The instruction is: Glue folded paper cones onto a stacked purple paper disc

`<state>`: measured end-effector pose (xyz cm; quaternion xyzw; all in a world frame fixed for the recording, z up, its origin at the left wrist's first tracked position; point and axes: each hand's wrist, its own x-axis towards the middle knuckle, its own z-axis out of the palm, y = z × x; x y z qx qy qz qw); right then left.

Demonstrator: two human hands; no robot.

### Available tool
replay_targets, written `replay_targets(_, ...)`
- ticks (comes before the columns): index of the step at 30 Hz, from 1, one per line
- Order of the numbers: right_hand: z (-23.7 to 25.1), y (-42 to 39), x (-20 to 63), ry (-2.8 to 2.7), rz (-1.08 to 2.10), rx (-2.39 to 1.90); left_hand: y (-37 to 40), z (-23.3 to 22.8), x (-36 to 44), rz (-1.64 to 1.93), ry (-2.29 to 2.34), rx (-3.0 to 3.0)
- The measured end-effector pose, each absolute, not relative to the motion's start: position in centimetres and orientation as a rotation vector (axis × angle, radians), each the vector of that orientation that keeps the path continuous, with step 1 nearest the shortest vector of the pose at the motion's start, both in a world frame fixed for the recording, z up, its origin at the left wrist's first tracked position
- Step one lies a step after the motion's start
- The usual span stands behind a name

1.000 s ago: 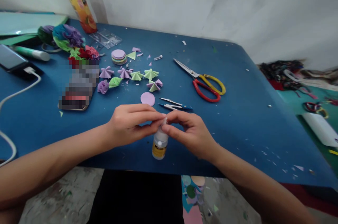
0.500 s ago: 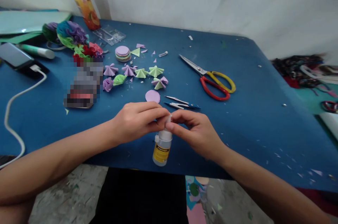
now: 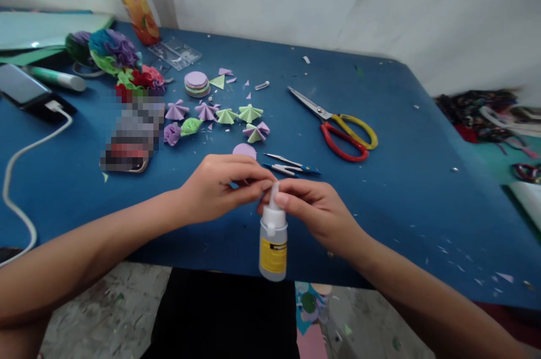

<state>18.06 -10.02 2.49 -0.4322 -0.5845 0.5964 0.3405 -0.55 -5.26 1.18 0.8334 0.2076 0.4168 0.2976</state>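
The glue bottle (image 3: 273, 249) hangs upright, long axis 12-to-6. The right hand (image 3: 315, 213) pinches its nozzle; the left hand (image 3: 220, 185), at 9 o'clock, pinches the tip.

Blue counter (image 3: 406, 139) fills most of the view, its surface speckled with small paper scraps. Behind it a white wall (image 3: 321, 4), smudged and stained, with a dark crack mark near the top. Below the counter's front edge, grey mottled floor (image 3: 105, 319) with paint-like spots. Soft, even light, no hard shadows. At right, a teal surface (image 3: 486, 159) with blurred clutter.
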Motion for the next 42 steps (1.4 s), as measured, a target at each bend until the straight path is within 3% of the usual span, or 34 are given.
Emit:
replay_targets(5, 2.7, -10.1, 18.3, -1.444, 1.647, -1.073, -5.5, 1.6, -0.6, 1.047, 0.548, 2.104)
replay_targets(17, 2.0, -10.2, 17.9, -1.628, 1.463, -1.170, -5.7, 1.2, -0.7, 1.144, 0.628, 2.540)
replay_targets(31, 1.8, -9.6, 18.1, -1.210, 2.021, -1.012, -4.6, 2.0, -1.0, 0.922, 0.563, 2.342)
replay_targets(42, 2.1, -9.3, 18.3, -1.415, 1.724, -1.204, -5.2, 2.1, -0.9, 0.958, 0.659, 2.258)
